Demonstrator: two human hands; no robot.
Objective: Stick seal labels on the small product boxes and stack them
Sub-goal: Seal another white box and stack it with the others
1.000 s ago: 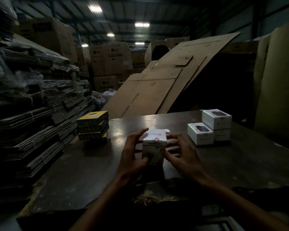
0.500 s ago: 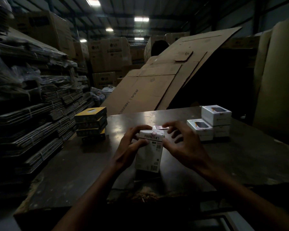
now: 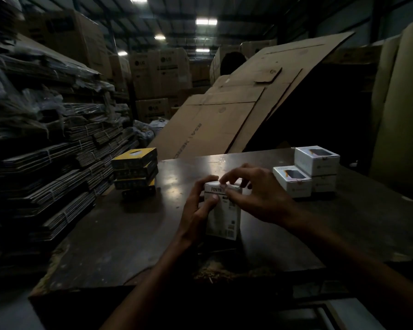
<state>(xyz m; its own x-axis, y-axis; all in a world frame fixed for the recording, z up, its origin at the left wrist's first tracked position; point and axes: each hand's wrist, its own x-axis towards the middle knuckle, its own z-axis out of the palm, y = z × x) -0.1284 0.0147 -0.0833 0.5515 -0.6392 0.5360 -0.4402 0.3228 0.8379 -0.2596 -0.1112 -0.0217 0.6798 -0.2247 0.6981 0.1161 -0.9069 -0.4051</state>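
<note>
A small white product box (image 3: 223,217) stands on end in the middle of the dark table (image 3: 129,246). My left hand (image 3: 197,208) grips its left side, thumb on the near face. My right hand (image 3: 255,191) reaches over its top edge, fingertips and thumb pressing there; a seal label under them cannot be made out. At the right, a stack of white boxes (image 3: 316,160) stands two high, with one more white box (image 3: 292,181) beside it.
A pile of yellow-and-black boxes (image 3: 135,172) sits at the table's left rear. Bundled flat cardboard (image 3: 45,151) fills the left side. Large cardboard sheets (image 3: 236,110) lean behind the table. The table's near edge is chipped.
The box was turned from tilted in both hands to standing on end. My right hand moved from its right side onto the top edge.
</note>
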